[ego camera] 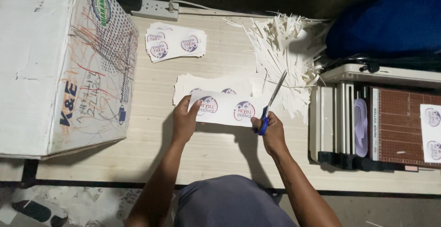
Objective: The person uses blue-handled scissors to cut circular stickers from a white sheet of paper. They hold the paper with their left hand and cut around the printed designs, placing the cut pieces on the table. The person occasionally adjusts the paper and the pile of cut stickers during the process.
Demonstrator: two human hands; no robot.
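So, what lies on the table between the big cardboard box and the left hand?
In the head view, only bare table lies between the cardboard box and the left hand.

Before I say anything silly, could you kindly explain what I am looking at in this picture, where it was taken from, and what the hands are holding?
There is no machine here: the one view comes from a camera worn on a person's head, looking down at their own two bare hands over a pale wooden table. The left hand holds a strip of white paper printed with two round logos. The right hand holds blue-handled scissors, blades open at the strip's right end. More strips lie in a stack just beyond. A pile of cut labels lies farther back, with thin paper offcuts to its right. A cardboard box stands at the left, a paper cutter at the right.
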